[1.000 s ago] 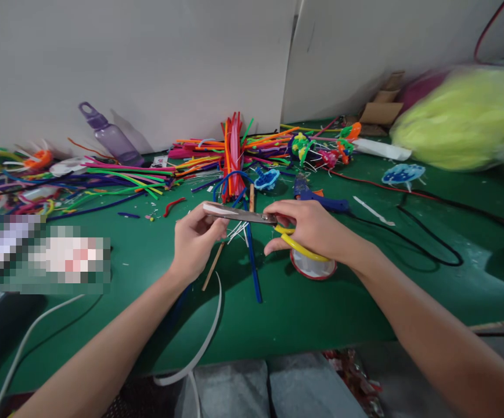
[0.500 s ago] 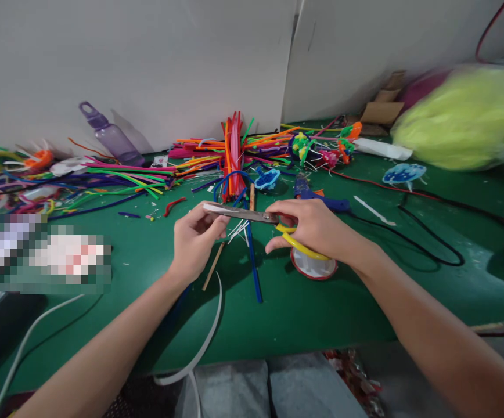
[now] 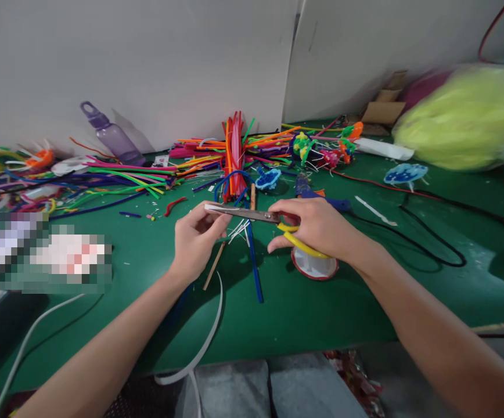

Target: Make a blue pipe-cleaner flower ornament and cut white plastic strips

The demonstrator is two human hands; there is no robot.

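Observation:
My right hand is closed round the yellow handles of a pair of scissors, whose blades point left. At the blade tips my left hand pinches the end of a white strip between thumb and fingers. The strip's end lies along the blades. A longer white band curves from below my left hand down over the table edge; where it joins the strip is hidden. Thin white pieces, a blue pipe cleaner and a wooden stick lie beneath my hands.
Colourful pipe cleaners are heaped along the wall by a purple bottle. A white round container with a red rim stands under my right hand. Behind it lies a blue glue gun with a black cable. A yellow-green bag stands right.
Almost nothing differs. Both hands keep the same hold on the strip and the scissors; the whole view has shifted very slightly.

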